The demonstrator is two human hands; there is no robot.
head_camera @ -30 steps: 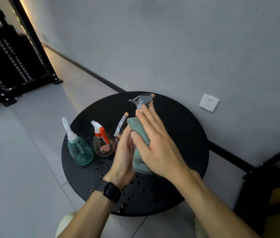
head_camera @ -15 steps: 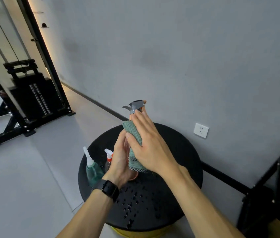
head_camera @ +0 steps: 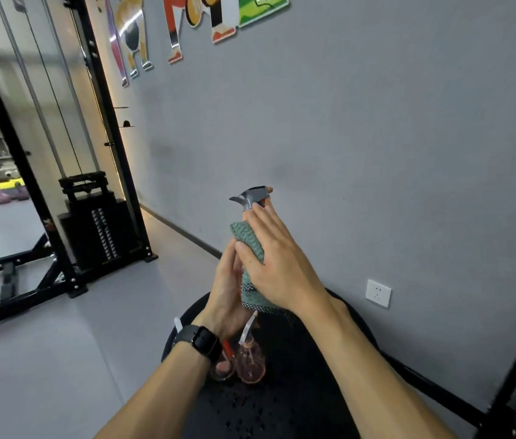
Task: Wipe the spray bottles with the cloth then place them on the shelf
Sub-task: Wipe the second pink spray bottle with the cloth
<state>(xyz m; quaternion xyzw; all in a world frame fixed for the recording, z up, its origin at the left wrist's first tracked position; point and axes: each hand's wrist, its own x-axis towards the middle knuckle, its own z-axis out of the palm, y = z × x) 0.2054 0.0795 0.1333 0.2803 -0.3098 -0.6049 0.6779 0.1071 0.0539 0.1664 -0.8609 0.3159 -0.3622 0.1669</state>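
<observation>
The spray bottle (head_camera: 252, 198) now sits lifted well above the round table (head_camera: 298, 407), where a second ago it hung just over the top. The right hand (head_camera: 277, 274) presses the green cloth (head_camera: 250, 248) against its body with fingers straight; the grey trigger head pokes out just past those fingertips. The left hand (head_camera: 226, 289) cups the bottle from the other side, its grip mostly hidden. Wiping looks underway, shelving not yet begun; two pink bottles (head_camera: 252, 362) wait below the wrists
</observation>
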